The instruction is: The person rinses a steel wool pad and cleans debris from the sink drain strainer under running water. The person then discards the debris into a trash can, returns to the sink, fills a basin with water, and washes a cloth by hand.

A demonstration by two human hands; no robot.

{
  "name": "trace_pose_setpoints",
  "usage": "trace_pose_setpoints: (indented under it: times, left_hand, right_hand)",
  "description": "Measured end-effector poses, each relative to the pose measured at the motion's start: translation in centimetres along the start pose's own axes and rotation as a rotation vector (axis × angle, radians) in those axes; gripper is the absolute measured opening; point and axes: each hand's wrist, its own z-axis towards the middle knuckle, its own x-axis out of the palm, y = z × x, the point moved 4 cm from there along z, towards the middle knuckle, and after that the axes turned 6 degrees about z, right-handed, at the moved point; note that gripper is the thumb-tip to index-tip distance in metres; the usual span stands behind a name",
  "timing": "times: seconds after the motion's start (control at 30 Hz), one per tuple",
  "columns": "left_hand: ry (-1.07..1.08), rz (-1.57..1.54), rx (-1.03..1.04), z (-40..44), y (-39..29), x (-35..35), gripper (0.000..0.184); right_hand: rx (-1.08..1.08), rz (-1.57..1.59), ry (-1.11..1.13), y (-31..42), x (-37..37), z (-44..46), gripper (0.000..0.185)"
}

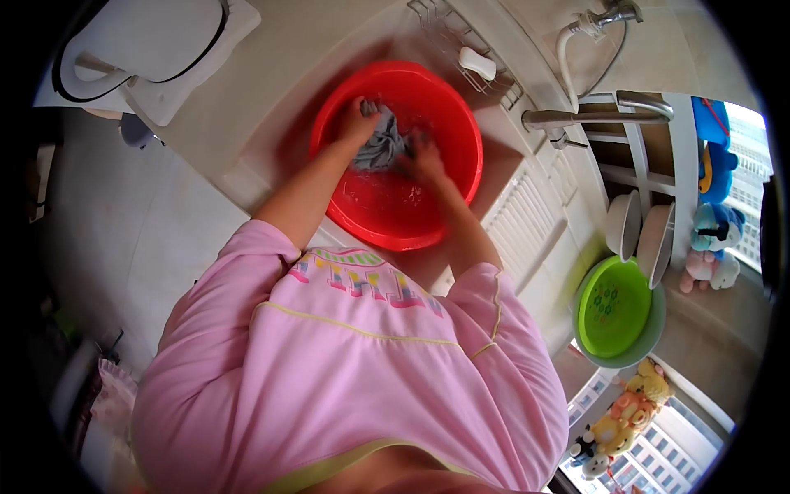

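A wet grey cloth [380, 146] lies bunched in a red plastic basin [362, 221] with some water and suds in it. My left hand [360, 123] is closed on the cloth's upper left part, near the basin's far left side. At the cloth's right edge, my right hand [424, 156] is curled against the fabric; motion blurs its fingers, but they look closed on it. Both forearms reach over the near rim, in pink sleeves pushed up to the elbows.
The basin stands in a sink [276, 136]. Beyond it, a wire rack [448, 41] holds a white bar of soap [477, 63]. A faucet [543, 120] and a ribbed washboard surface [522, 210] are on the right. Green basin [613, 305] and soft toys [714, 226] are farther right.
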Motion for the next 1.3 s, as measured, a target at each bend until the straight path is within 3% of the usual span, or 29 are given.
trace_pose_setpoints:
  times: [0.1, 0.2, 0.23, 0.3, 0.33, 0.43, 0.47, 0.53, 0.6, 0.63, 0.7, 0.8, 0.9, 0.93, 1.03, 1.13, 1.23, 1.3]
  left_hand:
    - [0.273, 0.675, -0.140, -3.5, -3.9, -0.4, 0.071]
    - [0.430, 0.943, 0.040, -3.5, -0.1, 1.0, 0.080]
    - [0.457, 1.054, 0.101, -3.6, -0.1, 0.8, 0.081]
    - [0.520, 1.039, 0.037, -3.5, -0.3, 0.5, 0.081]
    - [0.554, 1.029, 0.007, -3.5, -0.4, 0.3, 0.081]
    - [0.520, 0.860, -0.125, -2.1, 0.8, 0.8, 0.067]
    - [0.569, 0.928, -0.077, -2.3, 0.2, 0.7, 0.057]
    - [0.665, 1.070, 0.023, -2.8, -2.5, -0.4, 0.042]
    - [0.569, 1.075, 0.086, -3.8, -4.8, -1.6, 0.030]
    - [0.518, 1.078, 0.117, -4.1, -5.5, -2.1, 0.026]
    - [0.464, 1.018, 0.168, -4.0, -5.8, -2.9, 0.030]
    - [0.431, 0.974, 0.279, -4.2, -6.8, -4.7, 0.031]
    - [0.447, 0.926, 0.336, -5.3, -7.1, -6.3, 0.031]
    - [0.460, 0.907, 0.342, -5.6, -6.8, -6.8, 0.032]
    - [0.467, 0.805, 0.419, -6.8, -6.3, -7.7, 0.032]
    - [0.502, 0.725, 0.349, -7.2, -6.4, -7.8, 0.033]
    - [0.545, 0.677, 0.384, -7.6, -7.2, -8.0, 0.032]
    - [0.617, 0.705, 0.366, -7.6, -7.7, -8.1, 0.037]
  right_hand:
    - [-0.151, -0.773, 0.212, 5.3, 5.4, -2.2, 0.072]
    - [-0.232, -0.429, 0.341, 5.8, -0.6, -2.2, 0.071]
    - [-0.081, -0.261, 0.178, 4.6, 0.0, -1.4, 0.070]
    - [0.211, 0.081, -0.144, 2.7, 0.9, -0.5, 0.067]
    - [0.279, -0.122, -0.135, 3.3, 1.6, -1.1, 0.065]
    - [0.355, -0.362, 0.493, 4.3, 1.1, -1.9, 0.062]
    - [0.232, -0.560, 0.645, 7.4, -3.2, -2.7, 0.064]
    - [0.400, -0.327, 0.659, 3.9, -3.7, -0.6, 0.055]
    - [0.413, -0.262, 0.337, 2.3, -2.6, 0.3, 0.050]
    - [0.297, -0.229, 0.236, 3.3, -0.7, -0.3, 0.051]
    - [0.070, -0.159, 0.033, 6.6, 2.4, -2.4, 0.054]
    - [-0.289, -0.498, 0.320, 7.8, 3.0, -3.5, 0.059]
    - [0.102, -0.280, 0.208, 6.1, 0.1, -2.5, 0.060]
    - [0.218, -0.226, 0.028, 5.8, 0.3, -2.5, 0.061]
    - [0.300, -0.610, 0.395, 5.6, 4.3, -1.6, 0.053]
    - [-0.088, -0.287, 0.196, 5.4, 0.5, -4.3, 0.044]
    - [0.311, -0.272, -0.069, 3.9, 1.5, -3.1, 0.041]
    - [0.069, -0.400, 0.376, 5.9, 0.6, -3.0, 0.040]
